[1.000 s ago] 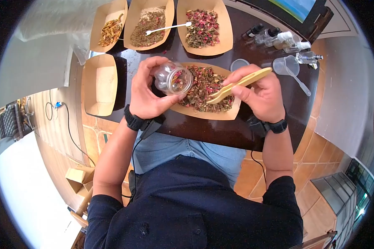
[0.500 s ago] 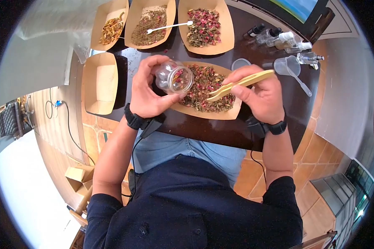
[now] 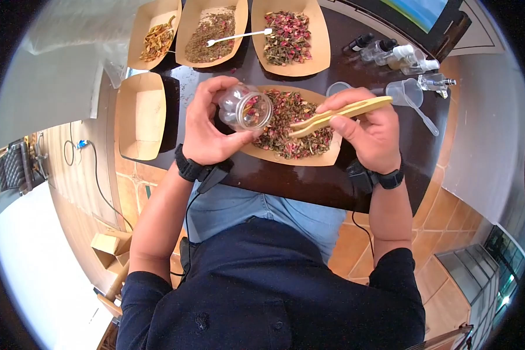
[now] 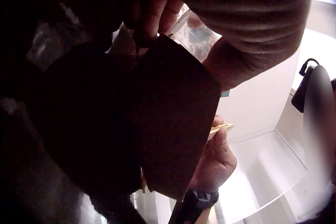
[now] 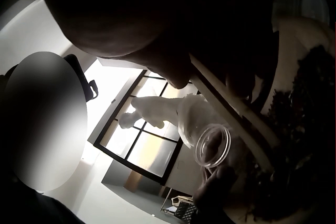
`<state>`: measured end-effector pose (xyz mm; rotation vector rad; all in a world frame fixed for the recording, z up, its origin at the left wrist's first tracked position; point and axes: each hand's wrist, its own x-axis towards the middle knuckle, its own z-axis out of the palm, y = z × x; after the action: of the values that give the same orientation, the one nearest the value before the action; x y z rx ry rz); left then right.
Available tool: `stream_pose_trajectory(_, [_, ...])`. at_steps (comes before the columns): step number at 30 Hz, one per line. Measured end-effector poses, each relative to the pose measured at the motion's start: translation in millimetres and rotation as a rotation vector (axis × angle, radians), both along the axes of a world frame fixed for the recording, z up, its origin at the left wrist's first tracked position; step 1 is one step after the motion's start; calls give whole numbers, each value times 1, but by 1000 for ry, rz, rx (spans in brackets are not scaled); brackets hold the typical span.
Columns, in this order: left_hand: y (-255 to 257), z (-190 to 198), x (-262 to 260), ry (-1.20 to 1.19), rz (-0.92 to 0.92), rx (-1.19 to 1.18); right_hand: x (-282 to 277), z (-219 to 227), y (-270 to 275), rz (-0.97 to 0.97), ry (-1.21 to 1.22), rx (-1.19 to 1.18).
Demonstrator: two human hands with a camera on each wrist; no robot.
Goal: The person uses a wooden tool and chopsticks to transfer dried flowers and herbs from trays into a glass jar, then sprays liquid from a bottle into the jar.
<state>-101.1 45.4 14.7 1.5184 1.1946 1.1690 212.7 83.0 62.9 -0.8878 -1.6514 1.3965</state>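
1. My left grip [image 3: 207, 131], curved to jar width, holds the clear jar [image 3: 232, 108] at the tray's [image 3: 325, 158] 10 o'clock. It looks light, stiff, slippery; I'd grasp its body, off the mouth.
2. My right grip [image 3: 372, 140] pinches the slim tongs [image 3: 361, 107] nearly closed.
3. Bottles [image 3: 401, 52] crowd 2 o'clock; table [image 3: 268, 182] edge, 6 o'clock.
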Motion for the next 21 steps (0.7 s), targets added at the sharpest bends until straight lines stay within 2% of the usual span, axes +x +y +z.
stream_pose_trajectory(1, [0,1,0,0,0,1,-5,-5,0,-47,109,38])
stream_pose_trajectory(2, [0,2,0,3,-4,4,-8,-4,0,-47,109,38])
stream_pose_trajectory(6, [0,2,1,5,-10,-1,-17,-1,-3,12,18,133])
stream_pose_trajectory(8, [-1,1,1,-10,-12,-11,-18,3,-5,113,-89,145])
stream_pose_trajectory(12, [0,0,0,-16,-15,-9,-2,5,-2,117,-146,83])
stream_pose_trajectory(13, [0,1,0,-15,-14,-8,-1,1,2,86,-95,197])
stream_pose_trajectory(14, [0,2,0,-6,-13,-6,-3,3,1,86,-94,198])
stream_pose_trajectory(16, [0,3,1,2,-14,-4,-11,8,-5,-1,9,36])
stream_pose_trajectory(17, [0,1,0,-12,-14,2,-14,5,-3,41,-7,154])
stream_pose_trajectory(21, [-1,0,1,-13,-14,4,-22,-4,-10,97,-58,213])
